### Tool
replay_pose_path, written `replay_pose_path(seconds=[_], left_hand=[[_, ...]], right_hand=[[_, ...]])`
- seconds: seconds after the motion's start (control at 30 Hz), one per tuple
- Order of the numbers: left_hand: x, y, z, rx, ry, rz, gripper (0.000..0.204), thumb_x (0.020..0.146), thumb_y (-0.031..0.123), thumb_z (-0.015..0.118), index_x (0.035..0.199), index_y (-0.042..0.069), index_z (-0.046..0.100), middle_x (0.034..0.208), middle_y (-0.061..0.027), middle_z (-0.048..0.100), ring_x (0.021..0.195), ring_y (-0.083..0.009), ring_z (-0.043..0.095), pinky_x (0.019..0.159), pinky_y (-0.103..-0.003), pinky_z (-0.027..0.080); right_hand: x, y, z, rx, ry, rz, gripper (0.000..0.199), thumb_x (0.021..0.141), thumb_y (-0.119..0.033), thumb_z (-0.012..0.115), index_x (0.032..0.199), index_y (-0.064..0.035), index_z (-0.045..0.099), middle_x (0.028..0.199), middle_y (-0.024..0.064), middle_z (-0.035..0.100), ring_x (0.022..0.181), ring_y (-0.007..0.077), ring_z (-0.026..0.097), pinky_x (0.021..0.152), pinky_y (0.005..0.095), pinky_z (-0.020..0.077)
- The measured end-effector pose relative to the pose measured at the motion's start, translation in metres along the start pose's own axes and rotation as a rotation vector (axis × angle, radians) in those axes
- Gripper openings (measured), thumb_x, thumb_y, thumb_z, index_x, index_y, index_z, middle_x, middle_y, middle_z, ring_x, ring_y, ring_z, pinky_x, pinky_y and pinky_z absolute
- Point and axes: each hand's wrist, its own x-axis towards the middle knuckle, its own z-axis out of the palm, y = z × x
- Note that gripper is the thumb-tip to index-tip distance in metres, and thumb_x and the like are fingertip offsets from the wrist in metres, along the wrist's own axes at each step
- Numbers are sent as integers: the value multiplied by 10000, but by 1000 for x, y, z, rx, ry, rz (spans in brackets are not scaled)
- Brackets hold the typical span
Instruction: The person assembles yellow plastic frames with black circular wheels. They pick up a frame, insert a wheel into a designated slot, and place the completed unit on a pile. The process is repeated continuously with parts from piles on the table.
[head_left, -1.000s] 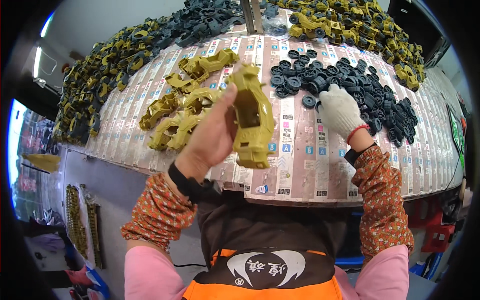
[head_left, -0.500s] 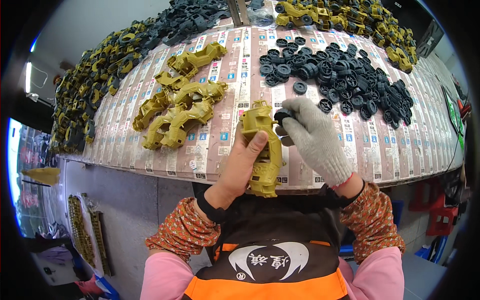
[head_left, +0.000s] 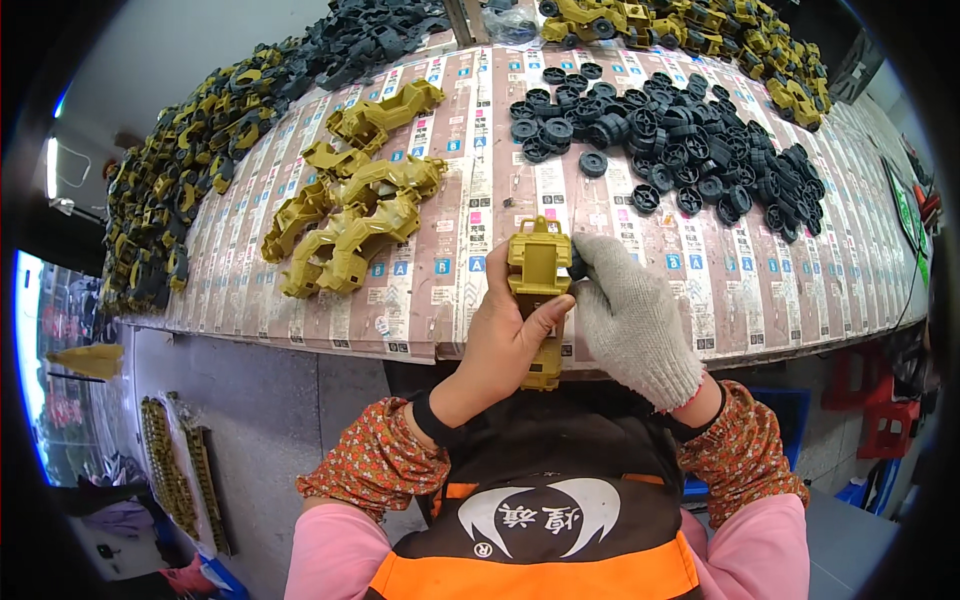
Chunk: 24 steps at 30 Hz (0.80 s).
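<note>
My bare left hand (head_left: 508,335) is wrapped round a mustard-yellow plastic toy car body (head_left: 540,262), held upright above the table's front edge. In a knitted grey glove, my right hand (head_left: 632,318) presses a small black toy wheel (head_left: 578,262) against the right side of that body, near its upper end. The gloved fingers hide most of the wheel. Several more yellow car bodies (head_left: 385,215) lie on the table to the left. Beyond my right hand spreads a heap of loose black wheels (head_left: 690,150).
The table (head_left: 470,310) is covered with printed sheeting. Yellow and black toy cars are piled along its left edge (head_left: 185,180) and at the far right (head_left: 690,30). Dark plastic parts (head_left: 370,45) lie heaped at the back. Red stools (head_left: 885,425) stand below on the right.
The car body has turned and shifted slightly right in my left hand. My right hand has brought the wheel from beside the body to contact with its side.
</note>
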Motion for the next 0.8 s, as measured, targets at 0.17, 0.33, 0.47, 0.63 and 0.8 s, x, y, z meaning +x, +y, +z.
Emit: replay_pose_path(seconds=[0.17,0.33,0.47,0.63,0.8], left_hand=[[1,6,1,248,-35,89,837,1030,393,717,1606,83,194,1266,-222,694,1118,-424,726,927,-463,577],[0,6,3,243,-53,97,809,1033,377,710,1598,78,214,1288,-243,675,1159,-452,701,947,-471,567],[4,1,-2,244,-103,75,806,1014,368,745,1581,68,257,1286,-225,663,1162,-389,701,964,-446,558],[22,-2,-3,-286,-125,-203,771,1004,372,778,1552,76,323,1274,-94,629,1129,-185,634,971,-355,543],[20,2,-8,-599,10,-428,600,1048,394,717,1489,97,439,1212,-40,643,1027,-138,682,844,-319,610]], right_hand=[[-3,3,-4,14,4,-18,343,909,31,582,1250,20,620,953,257,725,969,441,737,804,472,564],[1,5,-14,24,-61,39,339,880,8,580,1216,18,623,942,258,725,898,440,727,782,462,561],[6,1,-19,-213,-127,75,346,876,-9,568,1214,15,639,911,247,724,820,358,735,756,436,569],[66,50,-47,-345,-12,-4,250,870,-140,693,1097,-42,735,913,209,716,891,404,732,799,508,592],[93,81,-65,-915,7,-229,194,853,-125,732,1026,-36,738,1066,207,668,986,367,691,865,468,590]])
